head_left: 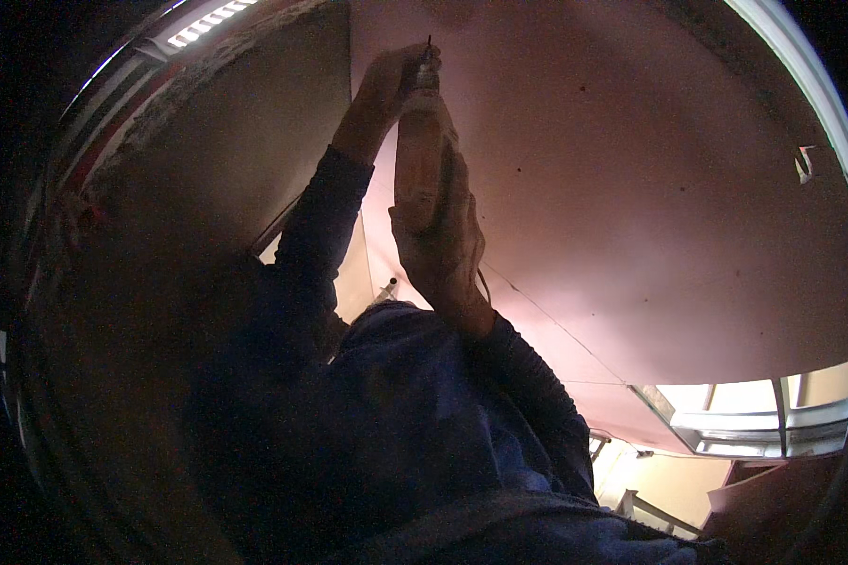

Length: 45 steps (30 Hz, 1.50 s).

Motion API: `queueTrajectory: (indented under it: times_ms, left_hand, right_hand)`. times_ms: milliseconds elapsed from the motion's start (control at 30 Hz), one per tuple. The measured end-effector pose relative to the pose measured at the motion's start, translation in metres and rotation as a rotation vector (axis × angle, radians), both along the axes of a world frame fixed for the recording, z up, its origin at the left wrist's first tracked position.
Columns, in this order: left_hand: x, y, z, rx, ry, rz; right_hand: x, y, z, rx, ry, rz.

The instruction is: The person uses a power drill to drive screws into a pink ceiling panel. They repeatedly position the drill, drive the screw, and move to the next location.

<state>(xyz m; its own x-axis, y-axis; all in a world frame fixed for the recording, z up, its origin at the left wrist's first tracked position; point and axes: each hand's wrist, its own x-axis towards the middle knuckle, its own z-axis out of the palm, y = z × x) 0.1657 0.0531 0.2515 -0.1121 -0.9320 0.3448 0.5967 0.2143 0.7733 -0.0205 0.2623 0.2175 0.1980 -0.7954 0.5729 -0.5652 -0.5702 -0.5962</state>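
Note:
A power drill [418, 155] with a long, dull body points away from me, a thin bit in its chuck. My right hand [441, 240] wraps around the rear of the drill, with fingers along its right side. Up at the front, my left hand [386, 89] is closed beside the chuck, its fingertips curled around the nose behind it. The bit tip lies over a large, smooth pinkish panel [575, 207]; whether it touches the panel cannot be made out. Dim light hides the finer detail of both hands.
A dark panel [264, 122] rises at the left and meets the pinkish one at a straight edge. A lit strip lamp [207, 24] is at the upper left. At the lower right is a framed opening [744, 414]. A thin line [561, 327] crosses the pinkish panel.

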Motion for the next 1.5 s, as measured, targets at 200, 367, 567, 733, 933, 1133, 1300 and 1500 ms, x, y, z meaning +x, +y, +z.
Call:
queueTrajectory:
  times_ms: [200,367,567,733,933,1133,1300,1500]
  left_hand:
    - [-0.008,-0.027,0.007,-0.013,0.005,0.049]
    - [-0.015,-0.035,0.016,0.005,-0.036,0.095]
    - [-0.015,-0.037,0.023,-0.058,-0.206,0.172]
    - [-0.023,-0.034,0.028,-0.06,-0.231,0.252]
    - [-0.018,-0.044,0.025,-0.038,-0.14,0.155]
    - [-0.006,-0.022,-0.008,-0.205,-0.35,0.293]
    - [-0.028,0.084,-0.027,-0.431,-0.526,0.656]
    - [-0.034,0.123,0.01,-0.011,-0.007,0.144]
  right_hand:
    - [0.011,-0.005,0.008,-0.052,0.024,-0.066]
    - [0.016,-0.014,0.019,-0.126,-0.017,-0.081]
    - [0.016,-0.021,0.028,-0.015,-0.03,-0.085]
    - [0.019,-0.03,0.028,-0.084,-0.046,-0.077]
    - [0.024,-0.028,0.03,-0.079,-0.061,-0.096]
    - [0.031,-0.021,0.044,-0.021,-0.059,-0.112]
    - [0.032,-0.017,0.057,0.062,-0.019,-0.121]
    - [0.037,-0.017,0.061,0.077,0.03,-0.111]
